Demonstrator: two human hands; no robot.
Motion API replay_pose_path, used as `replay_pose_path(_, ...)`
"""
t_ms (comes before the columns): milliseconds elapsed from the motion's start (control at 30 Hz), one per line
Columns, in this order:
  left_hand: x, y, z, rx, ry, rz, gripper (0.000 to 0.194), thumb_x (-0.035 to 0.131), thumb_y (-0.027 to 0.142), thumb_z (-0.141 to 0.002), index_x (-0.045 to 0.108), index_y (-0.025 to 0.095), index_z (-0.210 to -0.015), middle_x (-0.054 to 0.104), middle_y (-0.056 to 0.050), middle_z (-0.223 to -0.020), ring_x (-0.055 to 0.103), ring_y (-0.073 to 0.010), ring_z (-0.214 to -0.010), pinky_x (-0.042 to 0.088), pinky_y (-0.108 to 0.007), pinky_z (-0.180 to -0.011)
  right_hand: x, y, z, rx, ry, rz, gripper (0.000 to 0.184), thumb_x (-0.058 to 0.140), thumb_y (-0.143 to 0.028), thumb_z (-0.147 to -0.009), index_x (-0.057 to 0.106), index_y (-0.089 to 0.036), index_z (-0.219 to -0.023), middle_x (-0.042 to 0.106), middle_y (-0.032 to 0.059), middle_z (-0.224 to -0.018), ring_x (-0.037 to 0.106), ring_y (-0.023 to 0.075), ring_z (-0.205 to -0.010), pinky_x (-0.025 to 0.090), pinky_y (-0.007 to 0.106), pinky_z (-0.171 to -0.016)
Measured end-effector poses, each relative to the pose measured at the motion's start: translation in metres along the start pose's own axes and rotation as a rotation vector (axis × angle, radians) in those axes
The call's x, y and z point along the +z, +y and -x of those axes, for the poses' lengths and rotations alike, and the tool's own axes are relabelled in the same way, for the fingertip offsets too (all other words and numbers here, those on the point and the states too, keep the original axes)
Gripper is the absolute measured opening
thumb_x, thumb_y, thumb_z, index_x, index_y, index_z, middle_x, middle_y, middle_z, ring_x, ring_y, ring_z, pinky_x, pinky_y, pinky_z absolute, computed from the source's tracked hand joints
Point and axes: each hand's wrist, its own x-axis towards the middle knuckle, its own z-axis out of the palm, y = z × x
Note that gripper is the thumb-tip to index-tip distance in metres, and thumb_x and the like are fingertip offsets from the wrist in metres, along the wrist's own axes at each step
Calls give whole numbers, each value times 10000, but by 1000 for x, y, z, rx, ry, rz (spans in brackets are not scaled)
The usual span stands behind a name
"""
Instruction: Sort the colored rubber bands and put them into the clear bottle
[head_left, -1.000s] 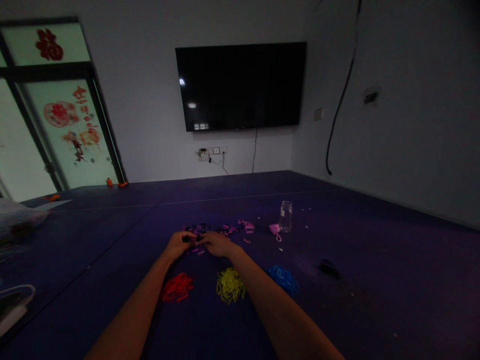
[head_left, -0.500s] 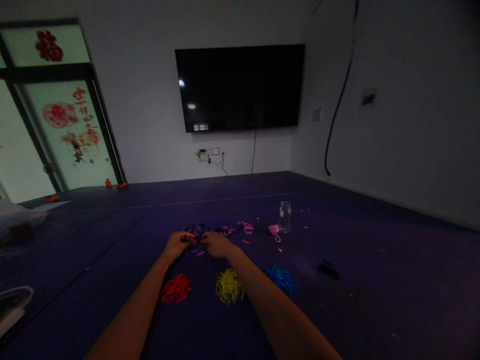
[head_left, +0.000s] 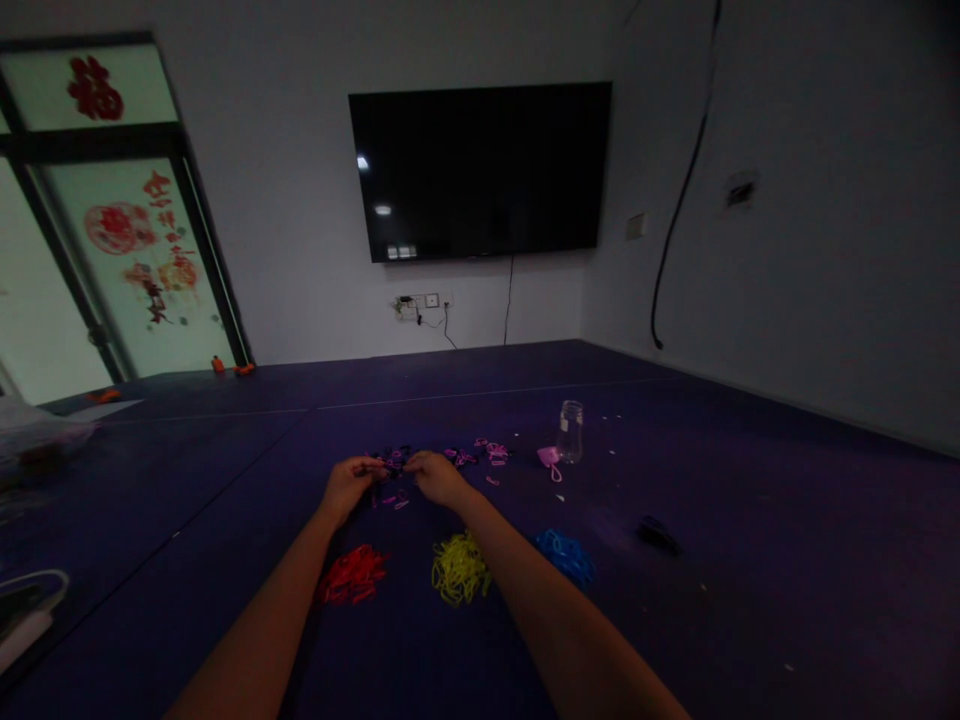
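Small pink and black rubber bands [head_left: 394,462] lie mixed and scattered on the dark purple floor mat [head_left: 420,650]. At the near left of this scatter is my left hand [head_left: 349,488], fingers drawn together in a pinch. Facing it from the right, my right hand [head_left: 439,478] also has its fingers pinched together among the bands. Whatever the fingertips hold is too small and dark to make out. Closer to me lie a red pile [head_left: 354,575], a yellow pile [head_left: 459,570] and a blue pile [head_left: 564,556] of rubber bands. My right forearm passes between the yellow and blue piles.
A clear bottle [head_left: 570,435] stands upright on the right, with a pink lid with a loop [head_left: 550,458] beside it. Beyond lies a black clump [head_left: 658,535]. A white device with a cable [head_left: 26,630] sits at the left edge. A television [head_left: 480,170] hangs ahead.
Both hands have shifted slightly, staying over the pink and black bands. My right hand has moved a little up and away from my left fingertips.
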Motion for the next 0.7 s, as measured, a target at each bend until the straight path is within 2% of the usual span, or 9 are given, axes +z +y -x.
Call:
replay_pose_path(267,-1,3,1,-5,58,105,368,789,359,-441,680,144,-720,713,-55,-701,648,-173,-659,494,-279,-662,2,0,-6,114,133,-389,360,437,-11,-675,731,-183,-793,711,34,-889,631,161,-874,462,281,-845)
replay_pose_path(467,8,14,4,-18,25,201,427,816,368,-417,669,131,-740,702,-53,-671,643,-158,-617,493,-273,-644,-2,-9,-4,416,218,-878,186,576,-47,-612,718,-165,-633,685,2,-621,629,161,-679,473,298,-750)
replay_pose_path(567,14,23,4,-15,0,235,444,819,371,-419,666,132,-761,701,-48,-679,642,-149,-616,494,-268,-645,-4,-16,-4,492,235,-1032,42,648,-105,-620,687,-120,-625,643,11,-552,616,138,-596,489,297,-700)
replay_pose_path(700,23,32,5,-2,-37,247,460,816,383,-425,670,125,-777,701,-53,-675,646,-161,-614,498,-282,-638,-5,-26,-6,558,264,-1228,208,589,-251,-774,606,-95,-637,620,42,-570,626,132,-583,521,304,-671)
